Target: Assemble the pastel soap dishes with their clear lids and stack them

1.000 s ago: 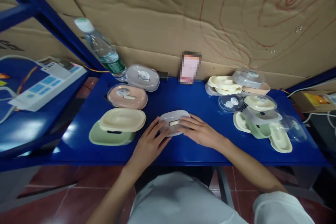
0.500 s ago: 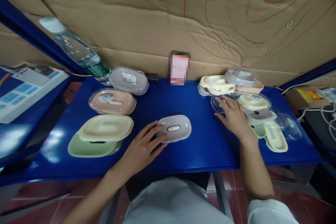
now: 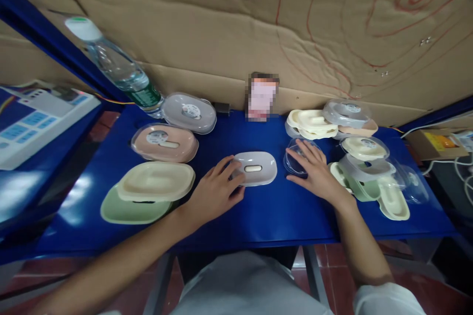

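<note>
A pale grey oval soap box (image 3: 264,177) with a white bar-shaped piece in a slot sits near the middle of the table. My left hand (image 3: 218,184) grips its left end, fingers over the rim and thumb at the near side. To the right, my right hand (image 3: 310,170) holds a clear plastic lid (image 3: 293,163) from above, its fingers spread across it. The lid is apart from the soap box, low over the blue table (image 3: 258,221); whether it touches the surface I cannot tell.
Grey (image 3: 201,120), pink (image 3: 186,147) and cream (image 3: 157,182) soap boxes line the left side, near a water bottle (image 3: 121,74). Loose cream parts (image 3: 314,120), a green part (image 3: 365,190) and clear lids lie at right. A phone (image 3: 262,98) leans against the cardboard.
My right hand has drawn the clear lid leftward and nearer, away from the pile at right. My left hand stays on the grey soap box. The view has shifted slightly.
</note>
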Available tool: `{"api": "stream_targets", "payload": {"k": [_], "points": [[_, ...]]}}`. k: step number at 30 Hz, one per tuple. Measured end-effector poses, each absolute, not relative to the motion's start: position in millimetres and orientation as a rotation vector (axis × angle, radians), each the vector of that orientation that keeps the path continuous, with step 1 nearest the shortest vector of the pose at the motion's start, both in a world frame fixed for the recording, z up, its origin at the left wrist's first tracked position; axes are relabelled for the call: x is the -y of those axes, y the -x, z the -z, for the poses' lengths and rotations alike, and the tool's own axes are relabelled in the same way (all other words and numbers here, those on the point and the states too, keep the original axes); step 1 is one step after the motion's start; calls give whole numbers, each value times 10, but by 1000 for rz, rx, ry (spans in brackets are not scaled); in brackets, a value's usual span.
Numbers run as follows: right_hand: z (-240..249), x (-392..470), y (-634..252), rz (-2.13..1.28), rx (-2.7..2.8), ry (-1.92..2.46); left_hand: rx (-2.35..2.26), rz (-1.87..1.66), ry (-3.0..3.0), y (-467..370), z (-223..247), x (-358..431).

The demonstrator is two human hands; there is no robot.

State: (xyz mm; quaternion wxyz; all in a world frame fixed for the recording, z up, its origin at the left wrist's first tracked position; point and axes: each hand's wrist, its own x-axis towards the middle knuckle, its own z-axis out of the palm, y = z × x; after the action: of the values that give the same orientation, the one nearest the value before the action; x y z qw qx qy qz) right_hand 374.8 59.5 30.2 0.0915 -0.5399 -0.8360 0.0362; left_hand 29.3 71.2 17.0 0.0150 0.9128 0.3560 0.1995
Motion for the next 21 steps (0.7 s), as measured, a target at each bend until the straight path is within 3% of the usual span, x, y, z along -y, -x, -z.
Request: {"api": "stream_targets", "payload": {"k": [10, 21], "points": [[-404, -571, -3778, -143, 2328, 1754, -1075, -685, -2799, -240, -170, -735], [-406, -621, -3552, -26, 2038, 1361, -751, -569, -2788, -275, -153, -717]]}}
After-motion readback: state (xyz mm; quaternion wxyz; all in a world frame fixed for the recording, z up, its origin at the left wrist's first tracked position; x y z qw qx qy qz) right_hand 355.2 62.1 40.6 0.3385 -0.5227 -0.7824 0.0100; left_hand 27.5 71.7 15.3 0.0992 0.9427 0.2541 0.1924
